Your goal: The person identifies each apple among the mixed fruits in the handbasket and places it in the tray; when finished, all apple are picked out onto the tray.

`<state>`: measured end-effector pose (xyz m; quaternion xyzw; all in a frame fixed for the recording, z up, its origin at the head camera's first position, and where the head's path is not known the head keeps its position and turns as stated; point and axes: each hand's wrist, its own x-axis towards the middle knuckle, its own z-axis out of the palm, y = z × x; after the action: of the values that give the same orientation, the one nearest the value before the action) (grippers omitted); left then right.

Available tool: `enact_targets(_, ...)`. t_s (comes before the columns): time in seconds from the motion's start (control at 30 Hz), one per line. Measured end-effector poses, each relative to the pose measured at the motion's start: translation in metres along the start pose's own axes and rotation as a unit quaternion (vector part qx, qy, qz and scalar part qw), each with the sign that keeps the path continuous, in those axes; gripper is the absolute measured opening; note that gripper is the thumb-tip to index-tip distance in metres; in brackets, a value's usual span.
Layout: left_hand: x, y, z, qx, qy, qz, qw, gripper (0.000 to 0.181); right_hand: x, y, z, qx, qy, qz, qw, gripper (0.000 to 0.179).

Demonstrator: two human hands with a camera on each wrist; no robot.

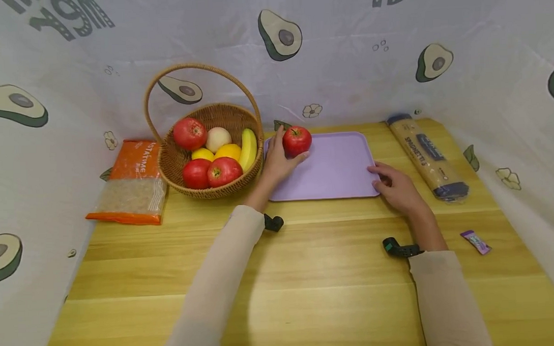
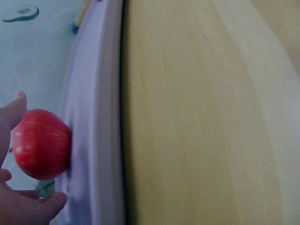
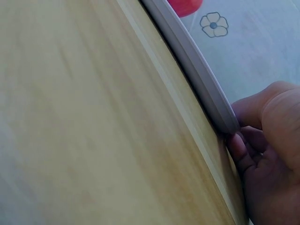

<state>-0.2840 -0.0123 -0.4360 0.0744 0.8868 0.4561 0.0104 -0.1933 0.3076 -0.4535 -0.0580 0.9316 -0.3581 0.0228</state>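
Observation:
A red apple [image 1: 297, 141] sits at the far left part of a lavender tray [image 1: 334, 166]. My left hand [image 1: 278, 159] is beside it, thumb and fingers spread around its near left side. In the left wrist view the thumb overlaps the apple [image 2: 42, 144], while the lower fingers [image 2: 51, 204] stand apart from it. At the tray's right end, my right hand [image 1: 396, 186] pinches the rim near the front corner. The right wrist view has thumb and fingers right at that tray corner [image 3: 227, 122].
Left of the tray stands a wicker basket [image 1: 209, 193] of red fruit, a banana [image 1: 248, 150] and yellow fruit. An orange pasta bag [image 1: 131, 185] lies beyond it. A spaghetti pack [image 1: 425, 155] and a small purple wrapper [image 1: 476, 242] lie right. A printed curtain [image 1: 347, 79] encloses the table.

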Motion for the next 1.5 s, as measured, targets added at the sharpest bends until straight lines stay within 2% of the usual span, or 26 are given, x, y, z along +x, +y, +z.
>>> enact_targets(0.13, -0.013, 0.006, -0.013, 0.023, -0.049, 0.008, 0.9985, 0.110, -0.001, 0.000, 0.000, 0.000, -0.001, 0.004, 1.0000, 0.045)
enact_targets(0.27, -0.031, 0.019, -0.025, 0.050, -0.098, 0.026, 0.9935, 0.107, -0.002, 0.001, -0.002, -0.008, 0.006, 0.002, 1.0000, 0.044)
enact_targets(0.37, -0.046, 0.031, -0.038, 0.051, -0.105, 0.044, 0.9921, 0.101, -0.001, 0.002, -0.001, -0.004, 0.011, -0.005, 0.9999, 0.043)
enact_targets(0.43, -0.058, 0.038, -0.048, 0.041, -0.095, 0.055, 0.9931, 0.095, -0.001, 0.002, -0.001, 0.000, 0.010, -0.005, 0.9999, 0.043)
enact_targets(0.53, -0.076, 0.046, -0.064, -0.006, -0.065, 0.076, 0.9950, 0.083, -0.001, 0.003, 0.001, -0.001, 0.009, -0.004, 1.0000, 0.043)
enact_targets(0.63, -0.089, 0.048, -0.080, -0.056, -0.017, 0.102, 0.9931, 0.067, -0.001, 0.003, 0.002, -0.002, 0.014, -0.011, 0.9998, 0.043)
enact_targets(0.73, -0.096, 0.043, -0.097, -0.068, 0.037, 0.121, 0.9897, 0.057, -0.001, 0.003, 0.002, 0.000, 0.021, -0.022, 0.9995, 0.042)
enact_targets(0.8, -0.097, 0.037, -0.109, -0.054, 0.066, 0.125, 0.9885, 0.056, -0.001, 0.004, 0.002, 0.001, 0.024, -0.023, 0.9994, 0.042)
enact_targets(0.93, -0.097, 0.023, -0.137, -0.018, 0.094, 0.117, 0.9886, 0.063, 0.000, 0.003, 0.002, -0.001, 0.023, -0.019, 0.9995, 0.043)
enact_targets(1.07, -0.094, 0.006, -0.167, 0.041, 0.120, 0.100, 0.9869, 0.066, -0.001, 0.003, 0.003, 0.001, 0.024, -0.014, 0.9996, 0.043)
enact_targets(1.2, -0.087, -0.011, -0.191, 0.103, 0.135, 0.070, 0.9829, 0.068, -0.001, 0.002, 0.003, 0.002, 0.023, -0.009, 0.9997, 0.043)
enact_targets(1.37, -0.077, -0.025, -0.210, 0.140, 0.145, 0.022, 0.9792, 0.072, -0.002, 0.003, 0.003, 0.008, 0.021, -0.006, 0.9997, 0.043)
enact_targets(1.5, -0.072, -0.031, -0.218, 0.152, 0.143, -0.009, 0.9779, 0.077, -0.001, 0.003, 0.003, 0.008, 0.022, -0.007, 0.9997, 0.043)
